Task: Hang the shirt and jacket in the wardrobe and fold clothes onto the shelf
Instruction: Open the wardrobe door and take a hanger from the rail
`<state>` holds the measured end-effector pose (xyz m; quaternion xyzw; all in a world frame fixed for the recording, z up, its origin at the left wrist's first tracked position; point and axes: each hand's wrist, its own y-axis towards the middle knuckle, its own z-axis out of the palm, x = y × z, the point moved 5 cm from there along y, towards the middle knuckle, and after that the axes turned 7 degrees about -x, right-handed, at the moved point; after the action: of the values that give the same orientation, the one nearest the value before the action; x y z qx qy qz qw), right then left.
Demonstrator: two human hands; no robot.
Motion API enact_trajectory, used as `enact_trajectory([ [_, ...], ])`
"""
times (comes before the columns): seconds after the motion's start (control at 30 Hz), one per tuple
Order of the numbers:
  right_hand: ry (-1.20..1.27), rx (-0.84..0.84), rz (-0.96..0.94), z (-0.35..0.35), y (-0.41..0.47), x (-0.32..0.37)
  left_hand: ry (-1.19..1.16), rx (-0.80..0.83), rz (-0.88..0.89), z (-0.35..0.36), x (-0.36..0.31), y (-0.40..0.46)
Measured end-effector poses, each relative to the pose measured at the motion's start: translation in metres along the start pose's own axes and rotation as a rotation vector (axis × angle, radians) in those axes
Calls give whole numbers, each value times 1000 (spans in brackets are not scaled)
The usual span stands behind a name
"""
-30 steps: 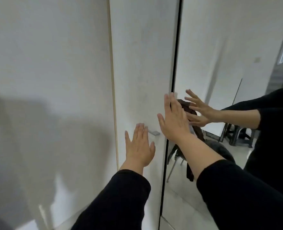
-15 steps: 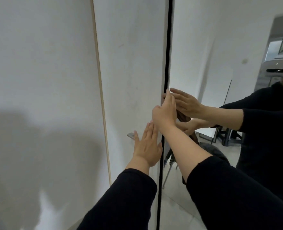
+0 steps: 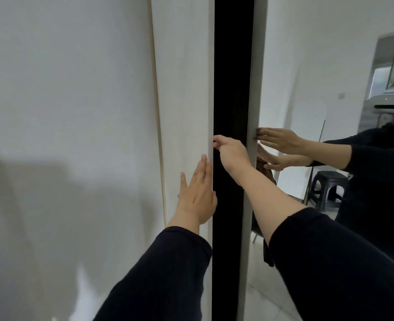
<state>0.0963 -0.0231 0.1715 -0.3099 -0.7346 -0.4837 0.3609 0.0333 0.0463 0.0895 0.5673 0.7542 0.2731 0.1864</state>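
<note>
Wardrobe front, close up. White wood-grain wardrobe door (image 3: 182, 89) on left, mirrored sliding wardrobe door (image 3: 330, 66) on right, dark vertical gap (image 3: 231, 89) between them showing unlit wardrobe interior; contents of interior not discernible. Left hand (image 3: 197, 193) laid flat on white door face near its right edge, fingers straight and together, pointing up, holding nothing; small metal handle (image 3: 178, 195) peeking out just left of that hand, mostly hidden. Right hand (image 3: 231, 150) higher up, reaching across gap, fingertips curled round right edge of white door, thumb on door's front face, pinching that edge. Both forearms bare below pushed-up black sleeves (image 3: 163, 274). Mirror reflecting person in black top with white head-mounted device (image 3: 391, 101), both hands mirrored beside pale door frame edge (image 3: 252, 89). Also reflected: dark plastic stool (image 3: 327, 188) on pale tiled floor (image 3: 267, 295), and dark brown garment (image 3: 266, 174) hanging over a chair behind forearm, only partly visible. Shirt and jacket otherwise not identifiable; shelf hidden in dark.
</note>
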Motion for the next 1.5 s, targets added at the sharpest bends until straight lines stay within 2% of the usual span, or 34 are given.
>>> enact_trajectory([
  [0.1, -72, 40, -101, 23, -17, 22, 35, -46, -59, -18, 27, -15],
  [0.23, -105, 99, -236, 72, -36, 41, 191, -115, -133, -40, 72, -33],
  [0.37, -386, 251, -420, 130, -41, 48, 305, -163, -211, -56, 128, -53],
  [0.47, -448, 332, -462, 173, -34, 56, 351, -294, -192, -66, 166, -59],
  [0.57, -429, 351, -528, 211, -20, 66, 403, -344, -205, -76, 202, -53],
  [0.73, -461, 304, -655, 266, 8, 71, 507, -336, -280, -97, 251, -40],
  [1.03, -452, 307, -894, 348, 48, 87, 414, -405, -538, -87, 324, -24],
  [1.23, -519, 266, -884, 387, 86, 81, 256, -477, -717, -68, 369, 5],
  [1.5, -615, 172, -907, 432, 108, 80, 161, -512, -799, -55, 422, 31],
])
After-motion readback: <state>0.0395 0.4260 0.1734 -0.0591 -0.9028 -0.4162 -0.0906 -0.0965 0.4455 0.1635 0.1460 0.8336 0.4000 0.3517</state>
